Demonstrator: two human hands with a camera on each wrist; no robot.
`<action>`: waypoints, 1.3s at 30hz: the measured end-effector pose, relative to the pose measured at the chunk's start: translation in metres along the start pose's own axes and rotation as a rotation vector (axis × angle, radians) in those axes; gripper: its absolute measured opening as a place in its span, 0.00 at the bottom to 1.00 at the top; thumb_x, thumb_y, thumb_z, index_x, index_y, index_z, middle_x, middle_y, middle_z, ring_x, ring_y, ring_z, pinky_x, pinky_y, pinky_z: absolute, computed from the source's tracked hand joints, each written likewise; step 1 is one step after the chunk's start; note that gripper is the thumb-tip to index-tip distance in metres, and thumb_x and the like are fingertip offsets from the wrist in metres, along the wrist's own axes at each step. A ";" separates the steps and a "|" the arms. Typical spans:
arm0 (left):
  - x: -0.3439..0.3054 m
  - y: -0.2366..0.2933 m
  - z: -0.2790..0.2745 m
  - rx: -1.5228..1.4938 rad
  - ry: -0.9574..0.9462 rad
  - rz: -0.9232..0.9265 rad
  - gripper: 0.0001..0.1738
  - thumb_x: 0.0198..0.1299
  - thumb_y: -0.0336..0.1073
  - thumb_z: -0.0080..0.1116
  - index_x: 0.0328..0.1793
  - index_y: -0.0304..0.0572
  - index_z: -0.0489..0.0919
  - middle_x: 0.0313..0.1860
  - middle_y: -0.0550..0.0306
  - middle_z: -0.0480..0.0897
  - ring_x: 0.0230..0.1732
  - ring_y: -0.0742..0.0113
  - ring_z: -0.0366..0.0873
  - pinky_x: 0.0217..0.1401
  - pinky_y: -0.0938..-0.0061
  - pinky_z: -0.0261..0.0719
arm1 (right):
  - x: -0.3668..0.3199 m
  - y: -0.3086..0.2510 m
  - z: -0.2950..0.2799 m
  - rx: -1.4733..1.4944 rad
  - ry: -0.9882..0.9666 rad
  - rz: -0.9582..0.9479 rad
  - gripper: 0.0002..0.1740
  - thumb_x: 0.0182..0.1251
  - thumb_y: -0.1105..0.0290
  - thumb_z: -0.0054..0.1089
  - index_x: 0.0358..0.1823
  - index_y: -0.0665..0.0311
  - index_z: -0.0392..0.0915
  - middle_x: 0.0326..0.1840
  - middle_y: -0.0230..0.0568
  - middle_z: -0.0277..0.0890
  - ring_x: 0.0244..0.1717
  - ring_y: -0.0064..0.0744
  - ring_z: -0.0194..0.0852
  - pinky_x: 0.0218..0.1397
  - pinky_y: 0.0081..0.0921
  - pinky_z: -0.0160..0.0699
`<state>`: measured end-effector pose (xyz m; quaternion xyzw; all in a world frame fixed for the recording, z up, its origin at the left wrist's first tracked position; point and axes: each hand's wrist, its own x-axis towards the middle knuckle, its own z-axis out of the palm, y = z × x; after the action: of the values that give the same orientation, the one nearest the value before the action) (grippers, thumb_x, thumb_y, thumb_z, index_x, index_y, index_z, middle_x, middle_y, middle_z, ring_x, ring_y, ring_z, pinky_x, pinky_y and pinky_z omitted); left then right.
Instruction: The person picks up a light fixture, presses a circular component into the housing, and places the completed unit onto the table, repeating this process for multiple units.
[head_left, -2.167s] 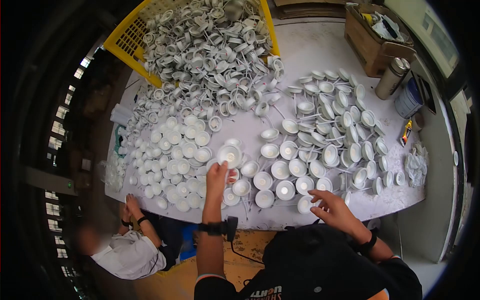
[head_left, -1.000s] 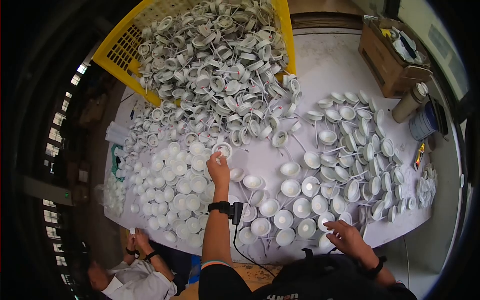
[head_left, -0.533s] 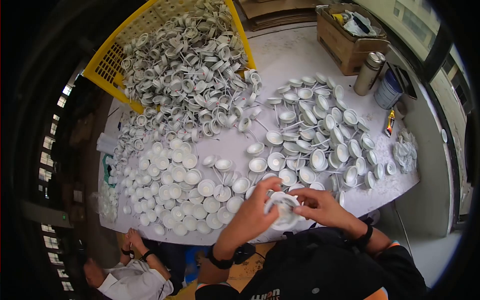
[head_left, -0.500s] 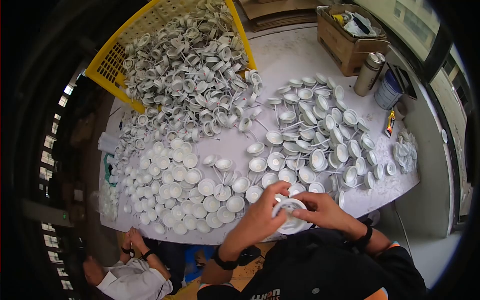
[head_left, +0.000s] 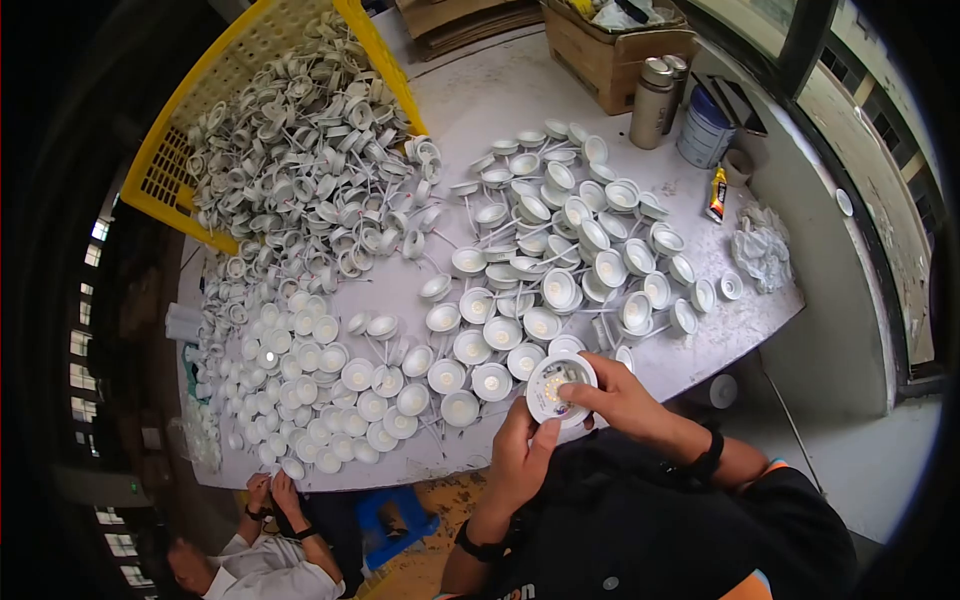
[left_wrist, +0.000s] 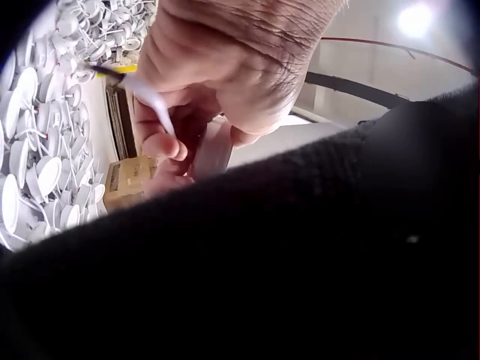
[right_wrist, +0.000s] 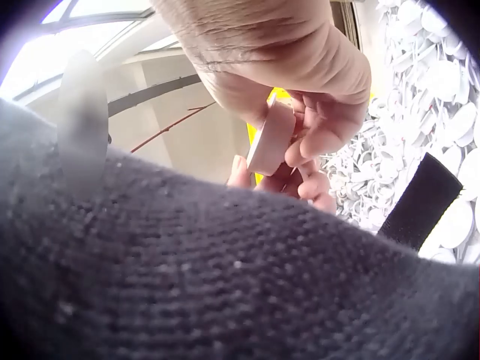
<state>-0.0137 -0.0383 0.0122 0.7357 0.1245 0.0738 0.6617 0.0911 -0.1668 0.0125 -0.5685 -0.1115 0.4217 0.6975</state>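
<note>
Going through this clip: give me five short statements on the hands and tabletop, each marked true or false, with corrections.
1. The left hand and right hand hold one round white fixture. True.
2. The yellow crate is empty. False: the crate is heaped with white parts.
3. A metal flask stands beside a blue-and-white tub. True.
4. The cardboard box sits at the near edge. False: it stands on the far side.
5. A yellow tube lies near crumpled plastic. True.

White table (head_left: 480, 85); pale wall (head_left: 835, 260) along right edge, window (head_left: 770, 28) beyond far right corner. Blue stool (head_left: 371, 520) by near edge, worn yellow floor (head_left: 458, 497). Left wrist view: bright light (left_wrist: 415, 20).
</note>
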 end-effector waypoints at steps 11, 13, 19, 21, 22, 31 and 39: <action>0.008 0.009 0.014 0.057 -0.084 -0.115 0.16 0.67 0.40 0.37 0.44 0.34 0.71 0.26 0.60 0.72 0.24 0.77 0.65 0.28 0.82 0.64 | -0.014 -0.008 -0.020 -0.070 -0.067 0.061 0.20 0.56 0.63 0.62 0.46 0.66 0.70 0.29 0.31 0.71 0.23 0.15 0.65 0.22 0.15 0.66; 0.009 0.011 0.019 0.098 -0.092 -0.106 0.15 0.67 0.39 0.37 0.44 0.34 0.71 0.26 0.61 0.72 0.24 0.78 0.65 0.27 0.82 0.64 | -0.013 -0.004 -0.024 -0.032 -0.070 0.096 0.21 0.55 0.64 0.63 0.47 0.65 0.69 0.30 0.32 0.71 0.23 0.15 0.65 0.22 0.15 0.66; 0.019 -0.012 0.026 -0.111 -0.135 -0.272 0.16 0.66 0.41 0.39 0.48 0.34 0.69 0.26 0.58 0.73 0.24 0.76 0.68 0.24 0.81 0.66 | -0.010 0.007 -0.033 -0.007 0.038 0.080 0.25 0.53 0.64 0.65 0.51 0.63 0.68 0.29 0.32 0.72 0.20 0.16 0.64 0.19 0.14 0.66; 0.027 -0.014 0.035 -0.298 -0.136 -0.316 0.19 0.66 0.44 0.38 0.48 0.32 0.69 0.29 0.56 0.74 0.24 0.75 0.68 0.23 0.82 0.64 | -0.012 0.004 -0.047 -0.020 -0.003 0.088 0.23 0.57 0.62 0.61 0.52 0.63 0.69 0.29 0.32 0.72 0.23 0.18 0.67 0.23 0.16 0.69; 0.031 -0.013 0.039 -0.304 -0.159 -0.315 0.19 0.66 0.44 0.38 0.48 0.32 0.69 0.29 0.56 0.74 0.24 0.75 0.68 0.23 0.82 0.64 | -0.013 0.003 -0.060 -0.022 0.021 0.085 0.23 0.57 0.62 0.61 0.52 0.63 0.69 0.29 0.32 0.72 0.23 0.18 0.67 0.23 0.16 0.69; 0.027 -0.007 0.029 -0.327 -0.048 -0.433 0.21 0.62 0.41 0.40 0.51 0.30 0.69 0.32 0.53 0.76 0.26 0.73 0.71 0.26 0.80 0.68 | -0.029 0.085 -0.297 -0.966 0.950 -0.102 0.23 0.52 0.65 0.63 0.50 0.63 0.73 0.49 0.43 0.71 0.44 0.37 0.72 0.43 0.32 0.71; 0.025 -0.022 0.040 -0.220 -0.011 -0.500 0.20 0.61 0.38 0.42 0.52 0.30 0.69 0.32 0.55 0.77 0.26 0.75 0.72 0.26 0.83 0.68 | -0.023 0.090 -0.329 -1.386 0.879 0.059 0.41 0.42 0.58 0.70 0.60 0.62 0.64 0.58 0.42 0.65 0.57 0.42 0.62 0.56 0.37 0.62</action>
<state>0.0192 -0.0671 -0.0158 0.6060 0.2900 -0.0828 0.7361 0.2445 -0.4131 -0.1681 -0.9863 -0.0483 0.0140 0.1570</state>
